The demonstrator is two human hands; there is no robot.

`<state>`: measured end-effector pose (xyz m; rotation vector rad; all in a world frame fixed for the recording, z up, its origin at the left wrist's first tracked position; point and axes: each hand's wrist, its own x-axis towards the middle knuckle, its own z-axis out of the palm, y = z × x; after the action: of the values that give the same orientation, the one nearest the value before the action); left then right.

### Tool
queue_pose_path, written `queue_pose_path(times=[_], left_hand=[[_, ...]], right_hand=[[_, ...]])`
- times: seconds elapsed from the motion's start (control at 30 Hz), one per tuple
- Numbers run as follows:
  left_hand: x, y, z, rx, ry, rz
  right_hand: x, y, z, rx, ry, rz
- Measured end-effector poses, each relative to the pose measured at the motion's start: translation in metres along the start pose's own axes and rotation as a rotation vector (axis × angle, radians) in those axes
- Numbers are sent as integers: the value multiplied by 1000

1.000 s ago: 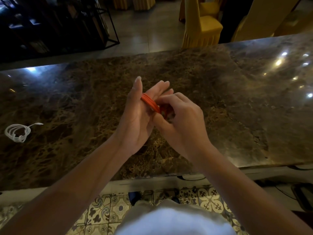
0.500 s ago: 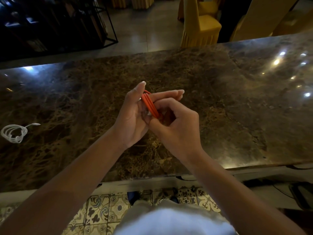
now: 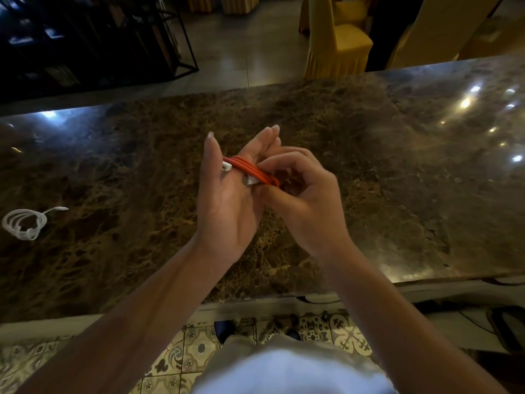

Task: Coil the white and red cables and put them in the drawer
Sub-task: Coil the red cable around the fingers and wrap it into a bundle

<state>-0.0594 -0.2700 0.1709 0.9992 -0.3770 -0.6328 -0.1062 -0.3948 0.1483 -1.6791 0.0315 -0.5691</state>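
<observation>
The red cable (image 3: 250, 169) is wound in several loops across the palm of my left hand (image 3: 227, 200), which is held upright above the marble counter with fingers extended. Two white plugs of the cable show against the palm. My right hand (image 3: 301, 200) pinches the loops at their right end with thumb and fingertips. The white cable (image 3: 24, 224) lies coiled on the counter at the far left, one plug end sticking out to the right. No drawer is in view.
The brown marble counter (image 3: 369, 180) spans the view, its near edge just in front of my body. Yellow-covered chairs (image 3: 338, 38) stand beyond its far edge, and a dark metal rack (image 3: 93, 38) at the back left. Patterned floor tiles lie below.
My left hand has opened and its fingers straightened, exposing the red loops and both white plugs on the palm. My right hand stays pinched on the coil's right end.
</observation>
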Motion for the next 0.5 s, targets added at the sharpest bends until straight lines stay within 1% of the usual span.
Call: queue_pose_path(times=[0.13,0.2,0.27,0.33,0.4,0.5], left_hand=[[-1,3,0,47,59,29],[-1,5,0,48,94,47],[0,6,-1,39,113,61],[1,5,-1,61,125,74],[1,3,-1,105,132,60],[0,1,-4,133,131,23]], right_hand=[[-2,-1,-1,-93,-37,62],[-4,0,0,-171,-15,93],[-6,1,0,-241,18,81],[-8,1,1,-291,53,21],[-10,2,2,-406,74,-98],[-7,4,-4,-503,31,-204]])
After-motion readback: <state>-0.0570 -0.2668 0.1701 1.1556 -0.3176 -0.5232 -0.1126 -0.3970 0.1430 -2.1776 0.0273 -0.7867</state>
